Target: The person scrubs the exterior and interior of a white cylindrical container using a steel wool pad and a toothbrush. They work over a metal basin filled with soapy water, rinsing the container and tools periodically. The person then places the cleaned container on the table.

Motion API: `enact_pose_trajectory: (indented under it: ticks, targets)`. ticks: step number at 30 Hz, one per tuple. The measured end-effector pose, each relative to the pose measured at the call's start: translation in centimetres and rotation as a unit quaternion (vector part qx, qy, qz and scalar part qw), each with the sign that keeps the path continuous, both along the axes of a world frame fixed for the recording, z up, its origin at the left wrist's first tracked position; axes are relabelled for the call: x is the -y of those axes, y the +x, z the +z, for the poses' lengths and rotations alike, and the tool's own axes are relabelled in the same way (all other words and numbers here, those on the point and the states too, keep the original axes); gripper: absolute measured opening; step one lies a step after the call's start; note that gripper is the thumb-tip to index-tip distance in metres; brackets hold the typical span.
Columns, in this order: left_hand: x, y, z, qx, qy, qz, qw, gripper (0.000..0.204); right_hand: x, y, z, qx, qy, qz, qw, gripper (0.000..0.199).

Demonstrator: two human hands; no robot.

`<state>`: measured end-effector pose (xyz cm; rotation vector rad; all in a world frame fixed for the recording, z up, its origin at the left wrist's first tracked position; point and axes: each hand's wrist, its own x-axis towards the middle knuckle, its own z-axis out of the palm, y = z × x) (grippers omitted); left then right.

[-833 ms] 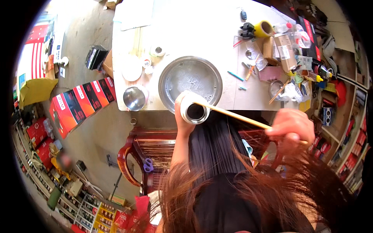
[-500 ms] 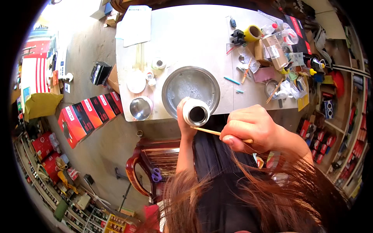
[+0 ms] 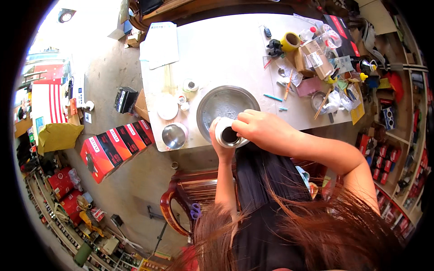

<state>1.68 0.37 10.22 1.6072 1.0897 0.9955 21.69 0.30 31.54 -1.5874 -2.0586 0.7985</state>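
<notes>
My left hand (image 3: 220, 147) is wrapped round a white vacuum flask (image 3: 229, 135) with a steel rim, its dark mouth tilted toward me. My right hand (image 3: 260, 128) is closed at that mouth, fingertips at the opening. The thin wooden stick it held half a second ago is hidden now behind the fingers or inside the flask. Just beyond both hands, a round steel basin (image 3: 199, 113) with sudsy water stands on the white table (image 3: 212, 49). To its left are a shiny steel bowl (image 3: 174, 136), a white round lid (image 3: 167, 106) and a small white container (image 3: 191, 85).
The table's right side holds a yellow tape roll (image 3: 290, 41), a cardboard box (image 3: 317, 58), plastic bottles and turquoise pens (image 3: 273, 97). Red and black cartons (image 3: 116, 147) lie on the floor at left. A wooden chair (image 3: 169, 198) stands below the table edge; shelves line the right.
My right hand has moved left and up from beside the flask to its mouth, and the stick has gone out of sight. The whole view has shifted slightly.
</notes>
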Motion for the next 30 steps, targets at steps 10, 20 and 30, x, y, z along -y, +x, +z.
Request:
enact_pose_trajectory:
  ticks: [10, 20, 30]
  targets:
    - [-1.2, -1.7, -0.5, -0.030, -0.053, -0.029, 0.998, 0.085, -1.3, 0.0, 1.5, 0.046, 0.048, 0.088, 0.994, 0.013]
    - [-1.3, -1.5, -1.4, -0.132, -0.013, -0.065, 0.989, 0.067, -2.6, -0.6, 0.0, 0.102, 0.116, 0.167, 0.974, 0.014]
    - [-2.5, 1.3, 1.7, -0.087, 0.061, -0.037, 0.994, 0.086, -3.1, 0.5, -0.5, 0.198, 0.041, 0.248, 0.947, 0.008]
